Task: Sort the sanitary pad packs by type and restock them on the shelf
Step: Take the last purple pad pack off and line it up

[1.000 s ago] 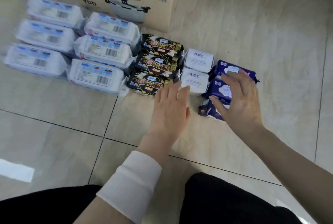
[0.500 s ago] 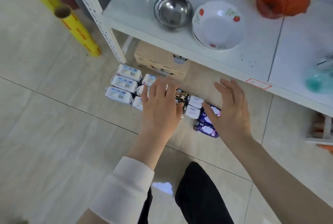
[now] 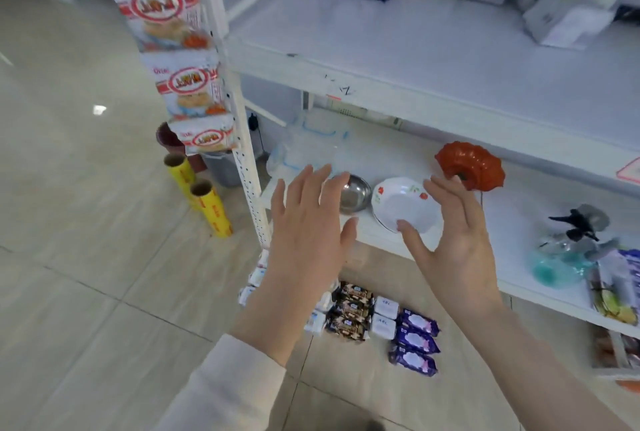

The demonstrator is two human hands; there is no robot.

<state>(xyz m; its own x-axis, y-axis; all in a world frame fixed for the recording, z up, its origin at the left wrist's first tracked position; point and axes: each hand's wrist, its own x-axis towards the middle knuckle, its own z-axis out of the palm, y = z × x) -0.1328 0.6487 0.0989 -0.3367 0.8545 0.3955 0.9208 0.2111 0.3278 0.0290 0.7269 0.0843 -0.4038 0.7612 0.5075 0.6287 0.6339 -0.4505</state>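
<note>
The left hand point(image 3: 304, 233) and right hand point(image 3: 457, 250) are held before the white shelf point(image 3: 415, 77), fingers spread wide, nothing grasped. The sanitary pad packs point(image 3: 415, 340) are laid in rows on the floor below that shelf.

Little can be read. The two white packs point(image 3: 383, 325) on the floor, lower centre, carry blue letters that look like "ABC", though blurred. The snack bags point(image 3: 162, 8) hanging at upper left bear a red ring logo with lettering too smeared to read. The yellow rolls point(image 3: 213, 212) at left show illegible red print. The red-edged tag point(image 3: 631, 171) at the right edge is unreadable.
</note>
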